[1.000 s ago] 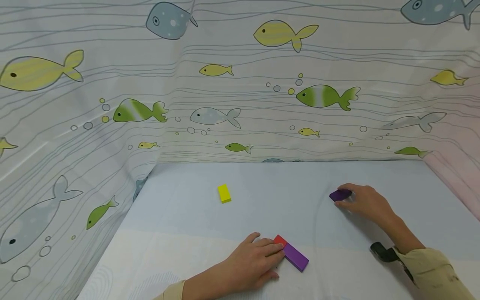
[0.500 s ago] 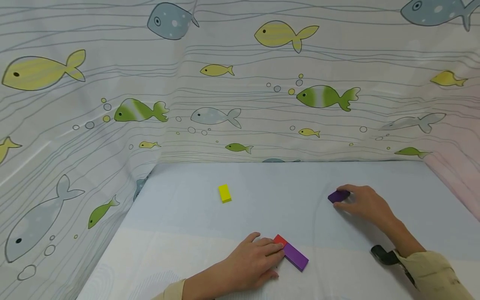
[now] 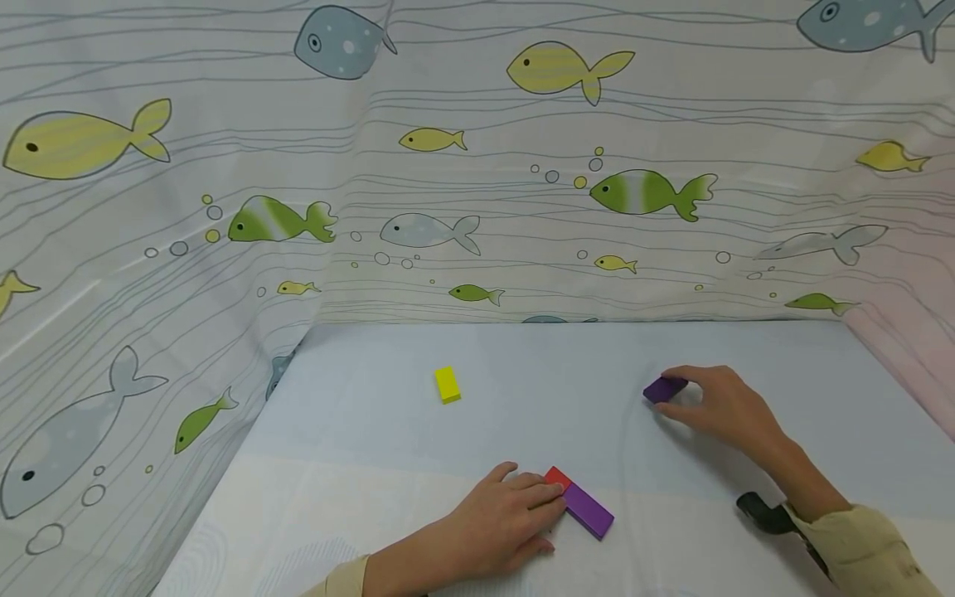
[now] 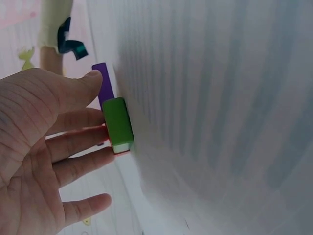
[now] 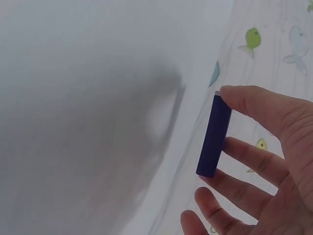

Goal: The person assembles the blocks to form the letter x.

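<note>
My right hand (image 3: 724, 410) pinches a purple block (image 3: 664, 390) between thumb and fingertips, raised off the table with its shadow below, as the right wrist view shows. Nearer the front, my left hand (image 3: 503, 522) touches a small group of blocks with mostly straight fingers. A red block (image 3: 556, 477) there is partly covered by the fingertips. A second purple block (image 3: 588, 512) lies end to end with the red one, slanting toward the front right. In the left wrist view a green block (image 4: 117, 122) stands by the fingers; the head view hides it.
A yellow block (image 3: 448, 385) lies by itself farther back on the pale tabletop (image 3: 358, 398). Behind and to the left hangs a fish-print curtain (image 3: 418, 191). A black strap (image 3: 767, 512) hangs at the right sleeve.
My right hand has moved slightly left with the purple block, its fingers extending a little. The left hand and the blocks under it stay put.
</note>
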